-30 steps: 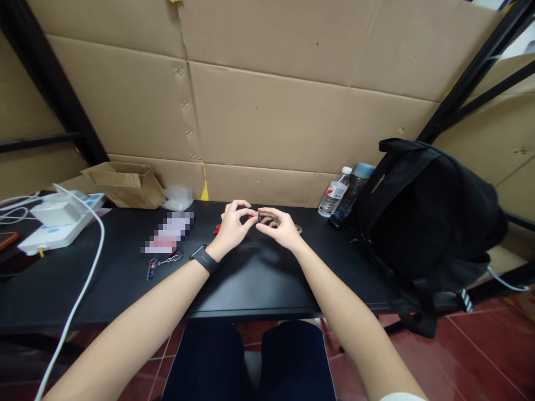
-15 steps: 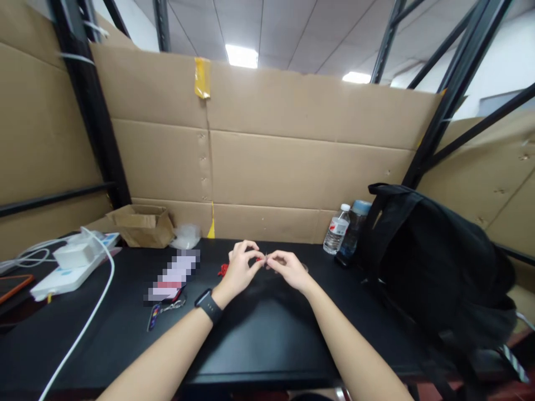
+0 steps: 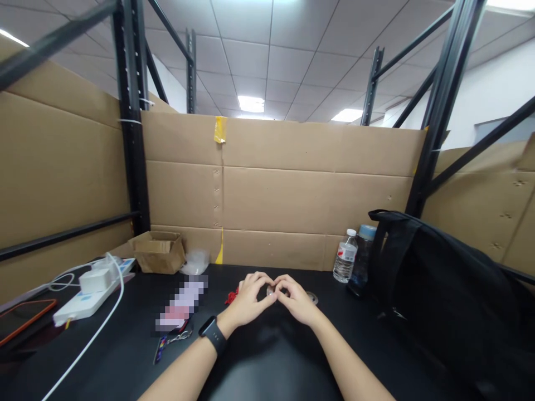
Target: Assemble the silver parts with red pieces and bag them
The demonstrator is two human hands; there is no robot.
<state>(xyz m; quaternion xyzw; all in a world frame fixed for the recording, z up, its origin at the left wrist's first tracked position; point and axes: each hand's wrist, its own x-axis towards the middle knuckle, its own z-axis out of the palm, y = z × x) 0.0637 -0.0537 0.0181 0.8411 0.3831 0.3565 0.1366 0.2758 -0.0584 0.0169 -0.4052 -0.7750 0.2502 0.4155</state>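
Observation:
Over the middle of the black tabletop my two hands meet at the fingertips. My left hand, with a dark watch on its wrist, has its thumb and fingers curled in a pinch. My right hand is curled the same way, its fingertips touching the left ones. Between them shows a small, shiny, pale round thing, too small to name and partly hidden by the fingers. A bundle of red cord lies just left of my left hand. Behind my right hand lies a clear ring-shaped thing.
On the left are a power strip with a white cable, an orange-edged phone, an open cardboard box and a keychain. To the right stand a water bottle, a blue-capped bottle and a black backpack.
The view has tilted upward, so more ceiling shows and the table sits lower. Both hands stay together; their fingers now curl into a rounder shape with the pale round thing showing between them.

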